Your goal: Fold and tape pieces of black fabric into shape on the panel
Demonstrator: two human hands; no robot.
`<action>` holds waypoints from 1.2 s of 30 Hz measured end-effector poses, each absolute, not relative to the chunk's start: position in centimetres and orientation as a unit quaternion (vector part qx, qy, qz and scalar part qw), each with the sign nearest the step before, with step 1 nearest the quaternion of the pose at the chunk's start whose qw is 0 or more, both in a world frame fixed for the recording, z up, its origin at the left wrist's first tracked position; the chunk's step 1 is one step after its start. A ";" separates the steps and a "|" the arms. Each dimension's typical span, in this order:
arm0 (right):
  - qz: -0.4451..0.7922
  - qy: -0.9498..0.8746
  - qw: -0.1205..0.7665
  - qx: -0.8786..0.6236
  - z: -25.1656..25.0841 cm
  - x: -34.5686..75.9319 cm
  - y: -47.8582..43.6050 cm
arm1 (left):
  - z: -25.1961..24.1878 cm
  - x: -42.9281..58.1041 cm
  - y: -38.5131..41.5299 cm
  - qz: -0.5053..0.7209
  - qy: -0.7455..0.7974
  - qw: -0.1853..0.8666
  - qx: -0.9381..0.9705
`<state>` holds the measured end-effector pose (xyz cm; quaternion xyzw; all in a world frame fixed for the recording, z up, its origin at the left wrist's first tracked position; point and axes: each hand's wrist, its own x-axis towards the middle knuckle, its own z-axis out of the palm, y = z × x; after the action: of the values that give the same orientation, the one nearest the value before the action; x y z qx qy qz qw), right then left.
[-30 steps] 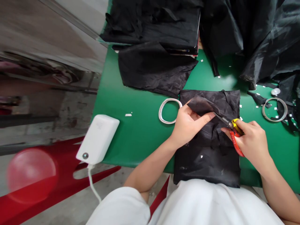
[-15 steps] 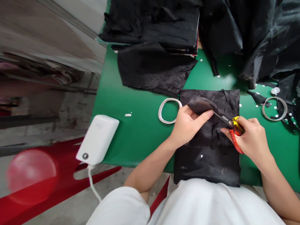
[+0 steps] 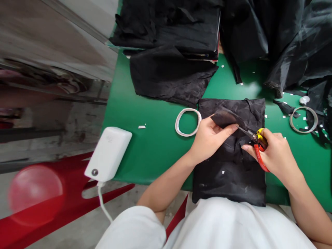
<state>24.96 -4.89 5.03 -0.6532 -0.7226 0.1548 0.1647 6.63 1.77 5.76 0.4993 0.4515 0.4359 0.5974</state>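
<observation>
A black fabric piece (image 3: pixel 228 185) lies in front of me, its near end against my white shirt. My left hand (image 3: pixel 210 140) pinches a raised flap of black fabric (image 3: pixel 225 117) between thumb and fingers. In my right hand (image 3: pixel 276 152) is a pair of scissors (image 3: pixel 260 152) with one red and one yellow handle. Their blades point left and reach the flap by my left thumb tip. Whether the blades are fully closed is hard to see. A white roll of tape (image 3: pixel 177 125), nearly used up, rests beside my left hand.
On the green table (image 3: pixel 153 148) lie another folded black cloth (image 3: pixel 171 76), a black stack (image 3: pixel 168 27) and a heap of black fabric (image 3: pixel 290 38). A second tape ring (image 3: pixel 292 121) sits among scraps at right. A white power bank (image 3: pixel 110 152) with a cable overhangs the left edge.
My left hand and the flap have shifted slightly right. The scissors and my right hand have moved a little to the left. Everything else lies as before.
</observation>
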 end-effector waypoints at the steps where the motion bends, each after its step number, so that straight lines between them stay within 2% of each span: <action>1: 0.153 -0.724 0.165 -0.652 5.0 25.0 -4.9 | 5.8 6.6 1.8 0.434 0.451 0.597 0.502; 8: 0.139 -0.729 0.173 -0.648 4.9 25.0 -4.9 | 5.9 6.7 1.6 0.408 0.460 0.616 0.492; 21: 0.065 -0.764 0.165 -0.620 4.8 25.4 -4.9 | 5.7 6.8 1.6 0.435 0.439 0.650 0.443; 36: 0.046 -0.766 0.167 -0.619 4.6 25.8 -4.9 | 5.5 6.8 1.6 0.417 0.442 0.654 0.452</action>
<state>25.77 -4.86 4.65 -0.6195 -0.7655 0.0463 0.1675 6.78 1.58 5.47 0.4515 0.4418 0.4168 0.6536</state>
